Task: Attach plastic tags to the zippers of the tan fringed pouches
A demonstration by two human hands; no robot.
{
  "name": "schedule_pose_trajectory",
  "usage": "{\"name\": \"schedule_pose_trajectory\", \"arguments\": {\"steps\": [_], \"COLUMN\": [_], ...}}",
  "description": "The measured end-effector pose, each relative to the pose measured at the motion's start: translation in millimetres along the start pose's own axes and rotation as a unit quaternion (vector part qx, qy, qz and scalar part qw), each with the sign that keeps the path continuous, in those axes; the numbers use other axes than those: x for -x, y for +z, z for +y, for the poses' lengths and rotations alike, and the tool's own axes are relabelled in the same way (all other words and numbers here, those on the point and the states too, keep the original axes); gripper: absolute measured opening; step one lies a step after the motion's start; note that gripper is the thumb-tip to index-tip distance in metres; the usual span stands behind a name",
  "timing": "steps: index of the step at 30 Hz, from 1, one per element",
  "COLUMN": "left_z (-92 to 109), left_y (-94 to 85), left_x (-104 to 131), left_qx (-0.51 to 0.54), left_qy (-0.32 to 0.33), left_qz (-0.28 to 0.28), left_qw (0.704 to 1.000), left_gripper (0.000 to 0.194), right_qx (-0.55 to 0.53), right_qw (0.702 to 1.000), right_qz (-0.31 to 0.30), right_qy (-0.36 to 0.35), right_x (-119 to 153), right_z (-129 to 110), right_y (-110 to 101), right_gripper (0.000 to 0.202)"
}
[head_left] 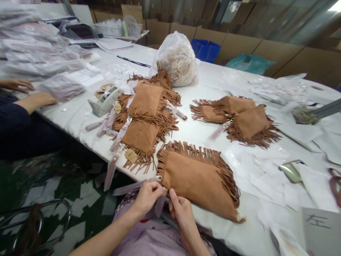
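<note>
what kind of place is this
Probably a workshop or small factory packing leather-look goods: several brown fringed pouches lie on a long white table, plastic-wrapped packages are piled at its far left, and brown cardboard boxes line the back.

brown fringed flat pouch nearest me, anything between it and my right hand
Nothing visible stands between your right hand and the near edge of the brown fringed pouch. A thin clear plastic strip hangs off to the side, by your left hand.
</note>
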State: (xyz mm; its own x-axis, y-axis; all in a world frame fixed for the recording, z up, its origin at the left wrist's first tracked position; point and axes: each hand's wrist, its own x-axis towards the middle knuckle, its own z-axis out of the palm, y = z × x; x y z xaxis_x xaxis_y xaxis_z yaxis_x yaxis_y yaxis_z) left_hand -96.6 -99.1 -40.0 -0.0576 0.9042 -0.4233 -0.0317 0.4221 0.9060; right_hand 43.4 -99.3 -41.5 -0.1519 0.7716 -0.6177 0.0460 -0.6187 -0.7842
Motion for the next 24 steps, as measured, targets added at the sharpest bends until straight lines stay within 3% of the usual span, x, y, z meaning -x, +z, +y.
{"name": "schedule_pose_trajectory", "arguments": {"steps": [4,11,15,19,24], "left_z": [1,2,-5,-8,-7], "left_y": [0.9,-4.2,-6.9,-3.3,-1.0], "left_x": [-1,2,16,21,18], "left_qx": [-0.031,-0.023,0.049,0.184,0.256], "left_qy": [0.023,0.042,-0.001,-0.075,-0.121], "left_qz": [0.032,0.025,0.031,-0.063,-0.027], "left_qw": [0.999,0.999,0.998,0.978,0.959], "left_gripper": [0.029,0.037,0.044,0.048,0.044], "right_qx": [-0.013,-0.056,-0.106,-0.127,-0.147], "right_qw": [0.999,0.997,0.992,0.99,0.986], "right_qz": [-0.05,-0.051,-0.056,-0.06,-0.064], "right_qy": [0.001,0.005,0.027,0.03,0.05], "right_x": [1,-5,-9,-11,-12], "right_z": [-7,-19,-20,-19,-16], "right_y": [2,14,19,20,18], "right_gripper": [0.051,0.047,0.048,0.049,0.049]}}
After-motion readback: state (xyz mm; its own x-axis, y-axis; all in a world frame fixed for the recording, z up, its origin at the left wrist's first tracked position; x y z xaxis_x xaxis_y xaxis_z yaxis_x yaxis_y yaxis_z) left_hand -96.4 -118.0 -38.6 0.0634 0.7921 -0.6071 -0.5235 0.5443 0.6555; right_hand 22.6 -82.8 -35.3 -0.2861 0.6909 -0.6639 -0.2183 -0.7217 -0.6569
